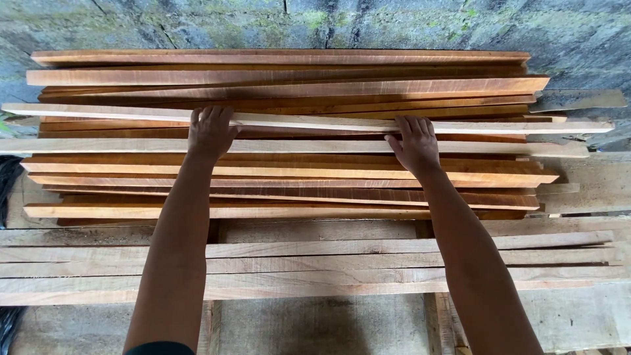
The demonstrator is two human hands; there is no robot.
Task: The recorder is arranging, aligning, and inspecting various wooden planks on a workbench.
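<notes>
Hands, left hand (210, 131) and right hand (415, 142), lie palm-down with fingers apparently curled over one pale wooden slat (315, 121) atop the reddish lumber stack (289, 172).

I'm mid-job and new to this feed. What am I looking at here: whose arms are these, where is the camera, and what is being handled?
There is only one picture, from a camera worn on a person's head, looking down and forward past their own bare arms. No machine is involved.

The left hand and the right hand both rest, fingers curled, on one long pale wooden strip that lies across the top of a pile of reddish-brown planks. The hands are set apart along the strip's length.

Nearer the person lies a second, lower row of pale planks. Both piles sit on a rough wooden platform. Behind them is a grey, moss-stained wall.
</notes>
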